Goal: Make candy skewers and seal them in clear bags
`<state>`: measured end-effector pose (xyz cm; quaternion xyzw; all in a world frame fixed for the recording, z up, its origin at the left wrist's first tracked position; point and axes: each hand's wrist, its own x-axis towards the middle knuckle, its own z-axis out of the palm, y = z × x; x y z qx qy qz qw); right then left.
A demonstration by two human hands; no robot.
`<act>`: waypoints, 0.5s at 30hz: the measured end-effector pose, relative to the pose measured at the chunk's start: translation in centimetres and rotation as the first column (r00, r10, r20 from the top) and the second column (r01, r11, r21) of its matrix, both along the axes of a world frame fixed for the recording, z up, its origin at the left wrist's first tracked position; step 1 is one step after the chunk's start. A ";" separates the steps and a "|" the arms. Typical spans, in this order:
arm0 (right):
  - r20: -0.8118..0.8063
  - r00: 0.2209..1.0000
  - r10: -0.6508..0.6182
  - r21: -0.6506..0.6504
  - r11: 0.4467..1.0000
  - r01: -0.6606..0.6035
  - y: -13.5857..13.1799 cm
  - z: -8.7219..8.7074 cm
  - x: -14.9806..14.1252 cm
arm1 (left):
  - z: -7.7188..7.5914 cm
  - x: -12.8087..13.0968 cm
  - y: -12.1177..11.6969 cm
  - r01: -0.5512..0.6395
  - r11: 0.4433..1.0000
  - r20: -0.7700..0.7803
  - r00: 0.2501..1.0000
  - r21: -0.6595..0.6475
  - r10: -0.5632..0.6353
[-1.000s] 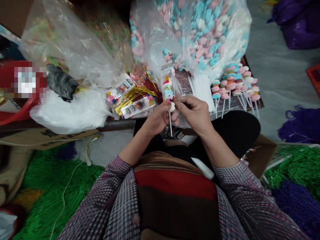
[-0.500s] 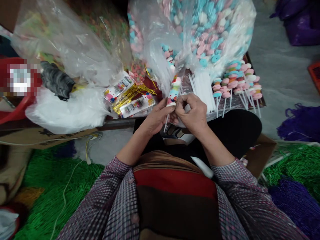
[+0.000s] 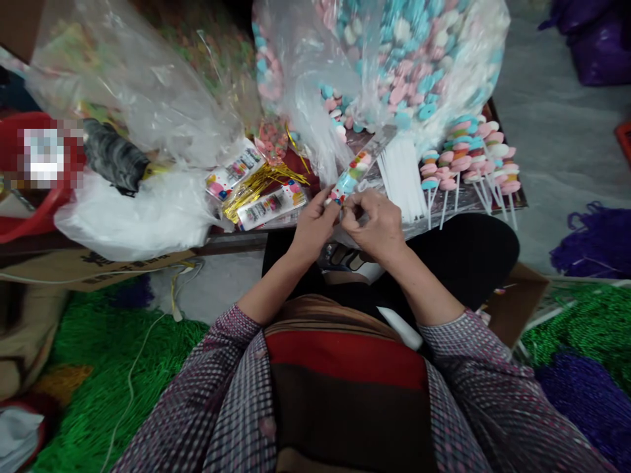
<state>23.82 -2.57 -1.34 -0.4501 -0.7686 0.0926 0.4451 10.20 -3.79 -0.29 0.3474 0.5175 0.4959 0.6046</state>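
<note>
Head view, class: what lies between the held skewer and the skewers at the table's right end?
The white sticks lie between the held skewer and the other skewers, as the head view shows.

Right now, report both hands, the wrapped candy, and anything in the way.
Left hand gripping wrapped candy near its lower end. Right hand curled beside it, grip unclear. Candy slants, far end rightward. White sticks close on its right.

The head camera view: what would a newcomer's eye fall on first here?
Probably the clear bag full of pink, blue and white sweets at the top, right of centre. Below it, the left hand holds a wrapped candy stick, with the right hand pinched close to its lower end. Next, perhaps, bright green strands at lower left.
</note>
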 end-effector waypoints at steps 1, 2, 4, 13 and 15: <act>-0.024 1.000 -0.002 -0.047 0.999 0.001 0.0 0.0 0.1 | 0.3 0.0 0.0 0.020 0.999 0.099 0.995 -0.040 -0.016; -0.052 0.999 -0.009 -0.102 0.995 0.004 0.0 0.1 0.2 | 0.7 -0.1 -0.1 0.057 0.995 0.211 0.977 -0.076 -0.040; -0.105 0.994 -0.038 -0.205 0.979 0.015 0.0 0.3 0.5 | 1.6 -0.4 -0.2 0.152 0.981 0.381 0.920 -0.124 -0.095; -0.104 0.994 -0.017 -0.229 0.973 -0.007 -0.3 1.1 0.7 | 1.2 -0.7 -0.4 0.197 0.960 0.483 0.872 -0.201 -0.078; -0.036 0.999 0.018 -0.173 0.985 -0.024 -0.3 0.8 0.8 | 0.9 -0.4 -0.4 0.157 0.964 0.456 0.889 -0.214 -0.043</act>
